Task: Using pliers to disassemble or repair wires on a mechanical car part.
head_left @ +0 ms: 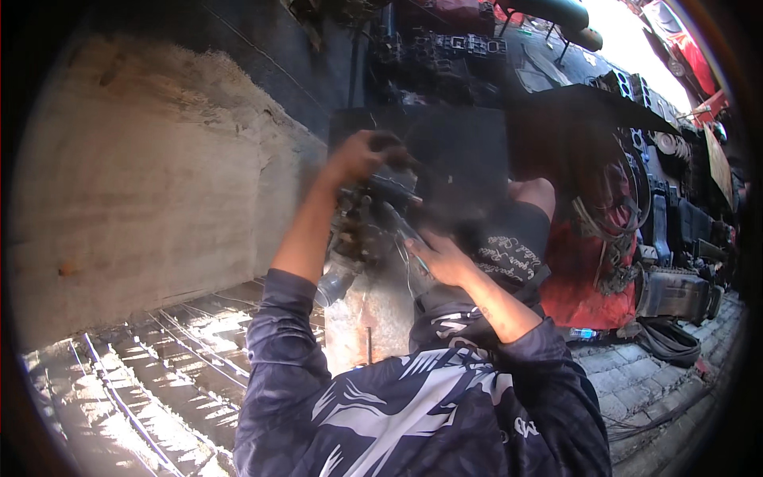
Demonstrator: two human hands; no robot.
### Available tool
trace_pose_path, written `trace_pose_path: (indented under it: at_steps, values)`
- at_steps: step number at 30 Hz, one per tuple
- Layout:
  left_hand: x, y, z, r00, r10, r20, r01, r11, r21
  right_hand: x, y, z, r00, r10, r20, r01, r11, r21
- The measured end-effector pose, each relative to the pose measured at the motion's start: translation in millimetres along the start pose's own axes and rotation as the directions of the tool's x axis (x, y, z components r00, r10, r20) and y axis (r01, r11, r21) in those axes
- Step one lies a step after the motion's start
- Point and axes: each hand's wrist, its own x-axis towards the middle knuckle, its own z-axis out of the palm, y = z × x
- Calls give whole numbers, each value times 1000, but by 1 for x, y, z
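Observation:
A greasy mechanical part (359, 234) with tubes and bolts sits in front of me, left of centre. Above its far end is my left hand (366, 157), fingers curled around something dark that blur and shadow hide. A dark cylinder (393, 189) lies just below those fingers. My right hand (442, 257) is closed round a slim grey metal tool (404, 226), whose exact kind I cannot make out. The tool slants up and left, its far end by the mechanical part. Thin wires (407, 270) hang beside it.
A dark flat panel (461, 155) stands beyond my hands. The plastered wall (151, 183) rises on the left. To the right are a red sheet (584, 278), coiled cables (616, 226) and several engine parts (675, 290) along a paved floor (612, 381).

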Motion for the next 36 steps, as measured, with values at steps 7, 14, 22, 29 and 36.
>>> trace_pose_path:
  at_steps: [7, 14, 22, 29, 36]
  values:
    - [-2, -21, 32, 963, 53, -265, -137, 942, -308, 2, 40, -15, 974, -222, 36, 224, 974, -46]
    - [-20, 9, 34, 955, 121, -269, -257, 790, -557, 10, 65, -22, 984, -166, 65, 166, 986, 14]
    - [-23, -20, 31, 809, 10, -587, -560, 314, -767, 20, 72, -20, 985, -136, 108, 141, 989, -40]
    - [-35, -11, 23, 833, -35, -552, -525, 265, -809, 23, 73, -22, 978, -142, 155, 157, 984, -85]
    - [-39, 2, 10, 921, 55, -386, -372, 417, -829, 21, 67, -21, 981, -94, 170, 107, 992, -69]
